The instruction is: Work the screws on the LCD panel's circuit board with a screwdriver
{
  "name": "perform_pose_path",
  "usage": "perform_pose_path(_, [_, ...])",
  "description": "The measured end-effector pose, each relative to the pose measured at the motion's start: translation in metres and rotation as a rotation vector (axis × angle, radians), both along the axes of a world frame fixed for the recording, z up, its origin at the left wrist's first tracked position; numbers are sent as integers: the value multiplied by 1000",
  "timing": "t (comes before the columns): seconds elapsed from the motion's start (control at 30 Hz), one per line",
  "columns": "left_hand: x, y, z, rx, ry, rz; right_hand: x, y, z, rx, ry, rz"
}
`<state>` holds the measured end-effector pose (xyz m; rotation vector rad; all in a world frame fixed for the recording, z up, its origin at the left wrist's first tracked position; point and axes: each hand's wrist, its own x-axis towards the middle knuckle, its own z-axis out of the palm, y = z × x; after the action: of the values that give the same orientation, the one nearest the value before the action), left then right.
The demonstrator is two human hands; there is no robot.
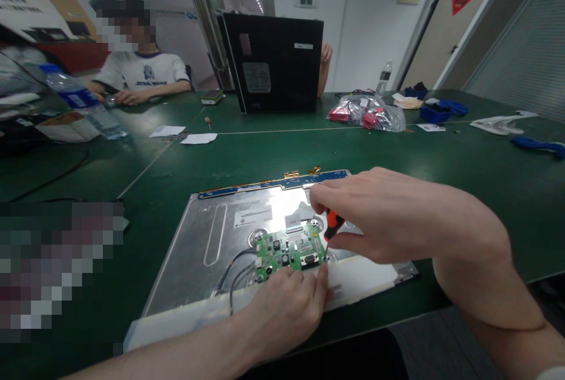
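A silver metal display panel (207, 250) lies flat on the green table, back side up. A small green circuit board (289, 252) sits on its near middle, with grey cables running off to the left. My right hand (379, 215) is closed around an orange-handled screwdriver (332, 226), whose tip points down at the board's right corner. My left hand (286, 303) rests at the board's near edge, fingers curled and pressed against the board and panel.
A black computer case (276, 62) stands at the table's far side. A seated person in a white shirt (141, 71) is at the far left behind a water bottle (83, 103). A bag of red parts (366, 112), blue items (435, 110) and paper scraps lie beyond.
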<state>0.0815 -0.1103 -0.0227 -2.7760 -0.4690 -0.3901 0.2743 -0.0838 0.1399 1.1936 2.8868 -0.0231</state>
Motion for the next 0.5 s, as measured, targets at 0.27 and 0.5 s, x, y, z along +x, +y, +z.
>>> perform_pose_path(0.27, [-1,-1,0,8,8,1,-3,5,-3,62,-42,-74])
perform_pose_path(0.5, [-1,1,-2,-5,14,3,-1,2,0,-12,-21,-7])
